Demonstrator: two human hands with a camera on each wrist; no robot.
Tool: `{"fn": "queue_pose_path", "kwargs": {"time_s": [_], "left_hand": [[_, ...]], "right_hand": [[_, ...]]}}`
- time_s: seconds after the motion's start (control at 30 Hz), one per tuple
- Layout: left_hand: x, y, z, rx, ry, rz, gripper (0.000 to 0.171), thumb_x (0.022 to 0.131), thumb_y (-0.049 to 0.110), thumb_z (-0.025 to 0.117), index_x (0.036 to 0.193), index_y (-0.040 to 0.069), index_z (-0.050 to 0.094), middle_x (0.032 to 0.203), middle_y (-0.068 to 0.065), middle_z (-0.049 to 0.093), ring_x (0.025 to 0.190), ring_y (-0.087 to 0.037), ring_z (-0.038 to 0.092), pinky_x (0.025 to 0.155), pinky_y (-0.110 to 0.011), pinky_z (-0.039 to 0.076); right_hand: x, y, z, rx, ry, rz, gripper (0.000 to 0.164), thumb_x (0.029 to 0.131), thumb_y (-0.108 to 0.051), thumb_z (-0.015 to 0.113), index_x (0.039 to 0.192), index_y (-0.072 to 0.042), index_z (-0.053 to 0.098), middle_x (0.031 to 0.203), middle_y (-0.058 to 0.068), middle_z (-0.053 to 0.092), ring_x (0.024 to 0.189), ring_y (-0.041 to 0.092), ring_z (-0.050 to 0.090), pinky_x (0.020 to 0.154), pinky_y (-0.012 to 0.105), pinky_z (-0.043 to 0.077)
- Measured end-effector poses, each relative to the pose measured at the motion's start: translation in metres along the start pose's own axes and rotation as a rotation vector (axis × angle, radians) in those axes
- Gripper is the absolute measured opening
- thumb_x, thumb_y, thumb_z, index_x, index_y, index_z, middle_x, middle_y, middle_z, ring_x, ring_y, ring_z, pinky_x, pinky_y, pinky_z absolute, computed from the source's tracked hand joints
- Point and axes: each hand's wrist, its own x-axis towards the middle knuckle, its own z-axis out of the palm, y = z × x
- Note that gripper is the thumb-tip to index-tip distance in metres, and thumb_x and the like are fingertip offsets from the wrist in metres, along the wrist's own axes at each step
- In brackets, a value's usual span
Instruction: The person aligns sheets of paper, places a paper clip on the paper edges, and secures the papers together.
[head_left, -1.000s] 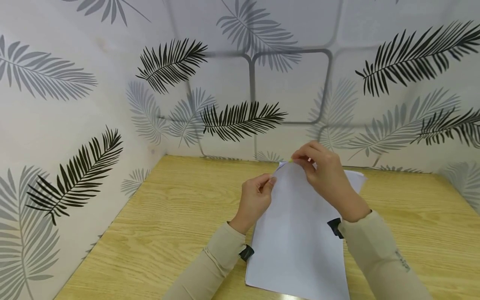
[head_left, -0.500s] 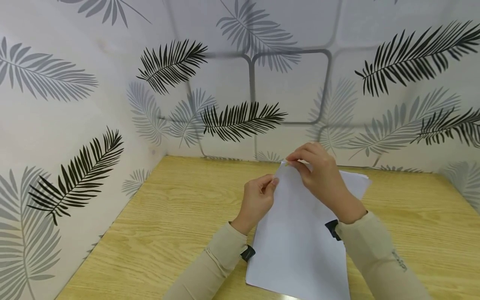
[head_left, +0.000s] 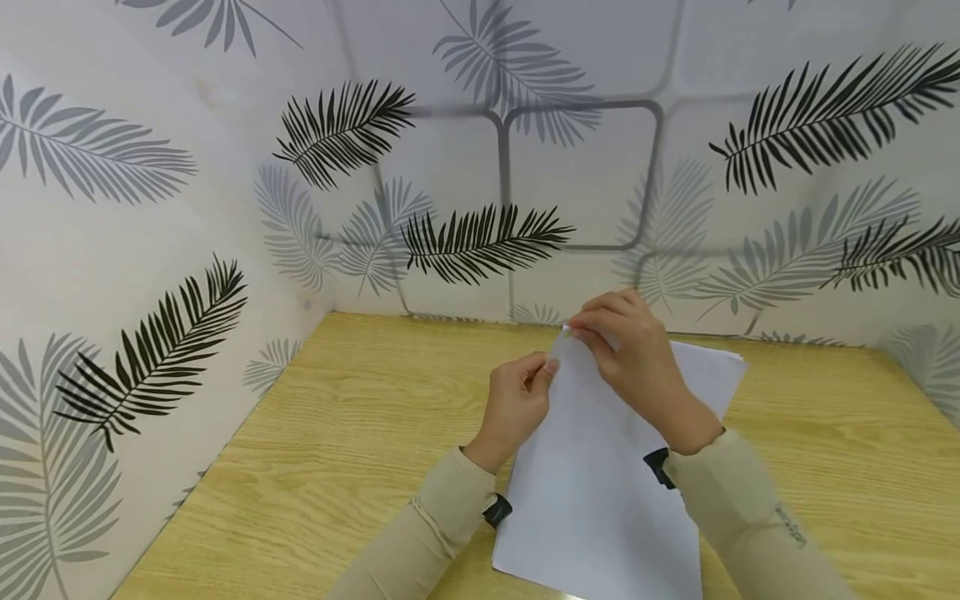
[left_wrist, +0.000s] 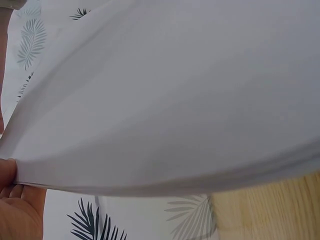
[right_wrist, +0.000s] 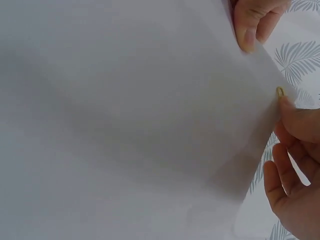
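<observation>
A stack of white paper sheets (head_left: 600, 492) stands tilted up off the table toward its far end. My left hand (head_left: 514, 408) pinches the stack's left edge a little below the top corner, thumb (left_wrist: 7, 171) on the face. At that top left corner my right hand (head_left: 633, 358) pinches a small yellow paper clip (right_wrist: 280, 92) between thumb and forefinger. The clip's looped end shows on the sheets' face, just past the thumb tip; the rest is hidden by the fingers. The other right fingers (right_wrist: 272, 182) hang loosely curled beside the top edge.
A wood-grain table (head_left: 360, 425) lies under the papers. Behind and to the left rise walls with a leaf pattern (head_left: 480, 242). The stack's far right corner (head_left: 708, 367) sticks out past the right hand.
My right hand has moved slightly left and down, bringing the paper clip from the top edge onto the corner. The left hand keeps its hold with a slight shift to the right.
</observation>
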Motion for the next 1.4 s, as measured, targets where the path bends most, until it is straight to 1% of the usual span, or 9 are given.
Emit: {"fn": "queue_pose_path", "kwargs": {"time_s": [0.07,0.27,0.63,0.83,1.0,1.1,1.23,1.3,1.4], "left_hand": [[0.0,-0.011,0.004,0.007,0.012,0.008,0.013,0.093,-0.001,0.059,0.085,-0.006,0.069,0.057,0.001,0.043,0.048,-0.001,0.034,0.044,-0.018,0.028],[0.0,-0.008,0.005,0.016,0.022,0.018,0.012,0.093,-0.001,0.06,0.09,-0.006,0.07,0.057,0.001,0.046,0.049,-0.002,0.035,0.045,-0.017,0.029],[-0.003,-0.007,0.004,-0.013,0.009,-0.015,0.014,0.094,0.002,0.059,0.09,-0.006,0.07,0.057,-0.001,0.046,0.047,-0.004,0.036,0.044,-0.018,0.03],[-0.002,-0.011,0.002,-0.005,0.01,-0.004,0.014,0.094,0.003,0.059,0.089,-0.006,0.069,0.056,0.0,0.044,0.047,-0.003,0.034,0.045,-0.018,0.029],[0.0,-0.013,-0.002,-0.02,0.03,-0.043,0.015,0.094,0.003,0.059,0.092,-0.007,0.07,0.056,-0.003,0.047,0.046,-0.003,0.034,0.044,-0.019,0.03],[0.001,-0.013,-0.004,-0.042,0.035,-0.08,0.015,0.094,0.002,0.059,0.095,-0.008,0.07,0.056,-0.003,0.046,0.045,-0.003,0.034,0.043,-0.019,0.029],[0.003,-0.008,-0.005,-0.06,0.036,-0.126,0.016,0.094,0.001,0.059,0.096,-0.011,0.069,0.056,-0.002,0.043,0.045,-0.002,0.031,0.044,-0.019,0.028],[0.003,0.0,-0.007,-0.064,0.034,-0.148,0.016,0.094,-0.001,0.058,0.096,-0.013,0.068,0.056,-0.002,0.042,0.045,-0.001,0.031,0.045,-0.018,0.028],[0.001,0.015,-0.011,-0.061,0.035,-0.161,0.015,0.094,-0.004,0.056,0.094,-0.015,0.067,0.056,-0.002,0.041,0.046,-0.001,0.03,0.046,-0.018,0.028]], "right_hand": [[-0.002,-0.001,0.002,0.022,0.018,0.029,0.014,0.075,0.01,0.076,0.086,0.003,0.073,0.087,0.012,0.065,0.089,0.03,0.053,0.078,0.034,0.043],[-0.007,-0.004,0.009,0.098,0.101,0.111,0.02,0.073,0.01,0.077,0.092,0.002,0.074,0.09,0.013,0.064,0.089,0.032,0.049,0.081,0.037,0.037],[-0.01,-0.011,0.011,0.026,0.12,0.243,0.032,0.074,0.0,0.081,0.104,0.001,0.07,0.101,0.017,0.064,0.096,0.036,0.051,0.086,0.045,0.036],[-0.018,-0.007,-0.013,-0.118,0.207,0.302,0.041,0.073,-0.001,0.081,0.11,0.005,0.066,0.105,0.025,0.059,0.098,0.044,0.046,0.089,0.055,0.031],[-0.04,0.01,-0.048,-0.203,0.294,0.488,0.043,0.081,-0.004,0.076,0.118,0.01,0.059,0.115,0.032,0.05,0.111,0.049,0.039,0.094,0.057,0.025],[-0.059,0.023,-0.069,-0.104,0.184,0.695,0.055,0.089,-0.013,0.07,0.134,0.009,0.046,0.131,0.032,0.043,0.122,0.048,0.033,0.1,0.056,0.024],[-0.084,0.037,-0.091,0.18,-0.158,0.964,0.074,0.099,-0.033,0.055,0.151,0.003,0.017,0.151,0.028,0.025,0.135,0.045,0.026,0.104,0.061,0.026],[-0.096,0.042,-0.096,0.322,-0.32,1.039,0.078,0.101,-0.039,0.048,0.153,0.002,0.006,0.155,0.026,0.016,0.138,0.043,0.022,0.105,0.06,0.025],[-0.112,0.045,-0.097,0.488,-0.429,1.093,0.074,0.102,-0.036,0.047,0.152,0.002,0.009,0.151,0.02,0.032,0.133,0.025,0.039,0.105,0.041,0.037]]}}
